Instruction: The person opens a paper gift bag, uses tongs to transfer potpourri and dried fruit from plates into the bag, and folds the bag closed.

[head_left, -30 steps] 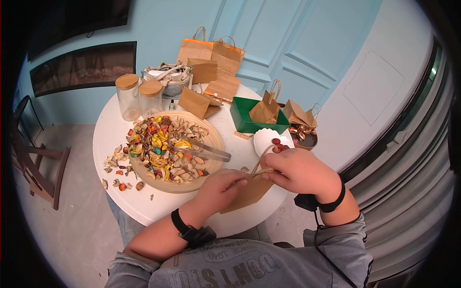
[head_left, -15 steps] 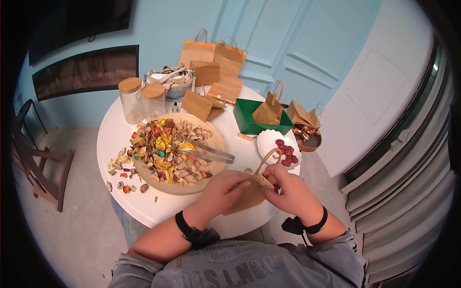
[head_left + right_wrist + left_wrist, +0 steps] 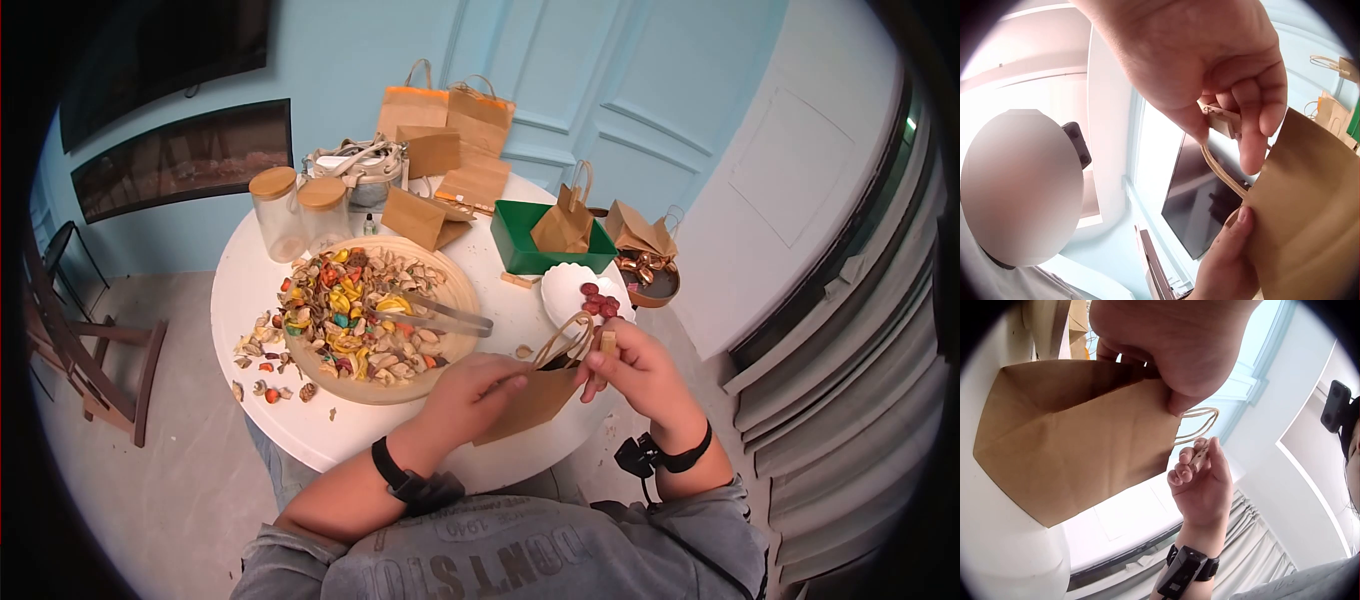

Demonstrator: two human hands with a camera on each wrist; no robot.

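Observation:
A small brown paper bag (image 3: 530, 405) with twisted handles (image 3: 563, 342) stands at the table's near edge, its mouth gaping a little. My left hand (image 3: 472, 395) grips the bag's top edge, with the thumb over the rim in the left wrist view. Between the thumb and fingers of my right hand (image 3: 645, 375) is a wooden clothespin (image 3: 608, 342), just right of the bag's mouth. That clothespin (image 3: 1199, 457) is apart from the paper in the left wrist view. In the right wrist view, the bag (image 3: 1310, 206) hangs beside the right fingertips.
A wide round tray (image 3: 465, 290) of colourful potpourri, with tongs (image 3: 440, 312) on it, lies left of the bag. Beyond the right hand are a white plate (image 3: 562, 292) with dark red dried fruit and a green box (image 3: 515, 240). Lidded jars (image 3: 275, 215) and more paper bags (image 3: 415, 110) stand behind.
The clothespin was at the bag's top edge; my right hand has drawn it off to the right. The bag's mouth has spread. My left hand stays on the bag.

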